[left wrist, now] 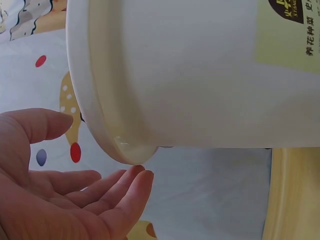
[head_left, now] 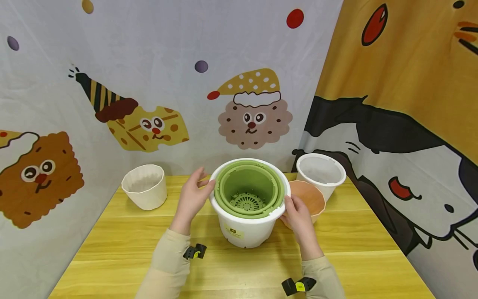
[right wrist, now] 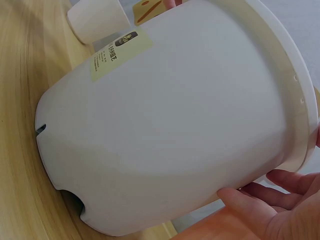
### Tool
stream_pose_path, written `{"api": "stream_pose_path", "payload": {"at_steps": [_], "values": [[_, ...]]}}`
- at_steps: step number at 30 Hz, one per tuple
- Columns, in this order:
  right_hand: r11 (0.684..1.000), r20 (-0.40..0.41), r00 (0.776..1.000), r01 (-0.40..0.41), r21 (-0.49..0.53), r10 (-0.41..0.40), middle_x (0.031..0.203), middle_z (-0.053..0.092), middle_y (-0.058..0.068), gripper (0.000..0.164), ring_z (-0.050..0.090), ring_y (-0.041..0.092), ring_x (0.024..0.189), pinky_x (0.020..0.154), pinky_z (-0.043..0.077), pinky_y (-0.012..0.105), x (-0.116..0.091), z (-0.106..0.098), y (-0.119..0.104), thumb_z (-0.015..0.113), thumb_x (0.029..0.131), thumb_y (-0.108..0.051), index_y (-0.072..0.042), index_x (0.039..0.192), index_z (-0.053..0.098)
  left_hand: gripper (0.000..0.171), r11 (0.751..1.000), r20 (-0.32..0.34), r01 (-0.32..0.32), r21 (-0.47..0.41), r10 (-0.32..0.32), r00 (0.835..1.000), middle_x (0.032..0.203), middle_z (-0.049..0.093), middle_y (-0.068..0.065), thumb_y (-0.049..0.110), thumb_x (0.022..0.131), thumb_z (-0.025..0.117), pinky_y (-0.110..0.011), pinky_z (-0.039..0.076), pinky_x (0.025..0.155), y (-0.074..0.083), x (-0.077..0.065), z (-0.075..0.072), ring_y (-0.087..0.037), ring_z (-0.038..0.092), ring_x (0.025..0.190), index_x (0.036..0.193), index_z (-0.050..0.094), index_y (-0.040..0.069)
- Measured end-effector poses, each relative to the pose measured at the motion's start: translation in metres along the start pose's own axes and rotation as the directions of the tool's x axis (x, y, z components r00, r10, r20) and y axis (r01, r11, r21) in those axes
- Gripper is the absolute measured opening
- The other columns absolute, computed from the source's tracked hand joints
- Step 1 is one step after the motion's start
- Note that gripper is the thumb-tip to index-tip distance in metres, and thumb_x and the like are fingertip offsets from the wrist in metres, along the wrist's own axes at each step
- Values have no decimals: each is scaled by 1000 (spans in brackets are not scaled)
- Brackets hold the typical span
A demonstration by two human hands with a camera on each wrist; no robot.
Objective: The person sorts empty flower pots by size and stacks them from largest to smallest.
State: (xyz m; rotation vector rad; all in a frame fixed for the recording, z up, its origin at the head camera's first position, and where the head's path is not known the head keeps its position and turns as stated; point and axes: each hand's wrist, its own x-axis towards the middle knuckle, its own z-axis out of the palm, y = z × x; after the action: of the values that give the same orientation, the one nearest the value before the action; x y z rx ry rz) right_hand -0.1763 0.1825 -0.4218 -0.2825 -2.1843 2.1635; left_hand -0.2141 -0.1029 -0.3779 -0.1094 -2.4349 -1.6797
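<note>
A large white flowerpot [head_left: 244, 228] stands in the middle of the head view, two green pots [head_left: 248, 187] nested inside it. The inner green one has a slotted bottom. My left hand [head_left: 192, 197] is at the pot's left rim with loosely extended fingers; in the left wrist view the fingertips [left wrist: 142, 175] are right at the rim's edge and the thumb stands apart. On the opposite side my right hand [head_left: 298, 214] pinches the rim, thumb over the top and fingers underneath. A yellowish label [right wrist: 120, 52] is on the pot's wall, and notches show at its base.
Behind my right hand is a peach-coloured pot [head_left: 311, 197], partly hidden. Another white pot [head_left: 325, 174] stands at the back right. A cream faceted pot [head_left: 147, 195] is at the back left of the wooden table [head_left: 224, 274]. Printed cloth [head_left: 168, 41] hangs behind.
</note>
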Motion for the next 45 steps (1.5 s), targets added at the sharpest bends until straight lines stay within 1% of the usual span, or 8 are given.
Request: {"api": "stream_pose_path", "payload": {"at_steps": [6,9,14,19,27,34,41,45], "values": [[1000,0,1000,-1,-5,1,133,50,29,49,62,21,102,90,56,36,0,0,0,43,106,-29,8,139,45,66,999,8,30,-39,-30,1000,138,52,-28,18,94,66,-48,52,96,-6,-1,-1,-41,58,118,148,37,-5],[1000,0,1000,-1,-6,1,132,50,29,49,62,21,102,90,56,36,0,0,0,43,106,-29,8,139,46,65,996,17,44,-81,-42,999,137,52,-29,17,95,66,-47,52,96,-8,-2,0,-41,58,118,148,37,-6],[1000,-1,1000,0,-5,0,131,51,29,48,63,20,100,89,56,35,0,0,1,44,106,-29,7,137,47,62,983,32,66,-171,-61,998,136,51,-31,11,96,64,-39,57,89,-11,-4,1,-41,58,116,147,36,-9],[1000,-2,1000,3,-6,-4,130,52,29,47,62,18,98,89,56,35,0,0,0,44,106,-28,8,136,48,60,971,26,86,-224,-82,996,133,53,-33,5,94,63,-31,59,82,-15,-4,3,-42,60,112,145,36,-12],[1000,-1,1000,13,-24,-13,131,51,29,48,62,21,102,90,56,36,0,0,-1,44,106,-29,8,137,47,59,969,29,115,-219,-111,993,128,56,-32,5,93,64,-30,60,77,-18,-4,6,-37,62,105,144,39,-12],[1000,0,1000,13,-23,-13,131,51,29,47,61,20,101,90,56,35,0,0,-1,43,107,-27,8,136,47,52,953,53,142,-266,-133,990,127,56,-32,3,95,62,-30,60,76,-19,-6,7,-35,61,106,141,43,-14],[999,0,1000,19,-32,-19,132,51,29,47,61,23,104,90,55,36,0,0,-1,43,107,-28,9,137,47,46,934,73,164,-316,-149,986,126,57,-32,1,96,59,-31,60,76,-20,-5,9,-31,61,106,138,46,-14],[999,0,1000,19,-37,-19,131,51,29,47,60,23,104,90,56,36,0,0,-1,43,107,-27,9,136,47,46,932,73,173,-319,-158,985,125,58,-30,1,96,59,-32,60,77,-21,-4,10,-30,61,105,138,47,-13]]}}
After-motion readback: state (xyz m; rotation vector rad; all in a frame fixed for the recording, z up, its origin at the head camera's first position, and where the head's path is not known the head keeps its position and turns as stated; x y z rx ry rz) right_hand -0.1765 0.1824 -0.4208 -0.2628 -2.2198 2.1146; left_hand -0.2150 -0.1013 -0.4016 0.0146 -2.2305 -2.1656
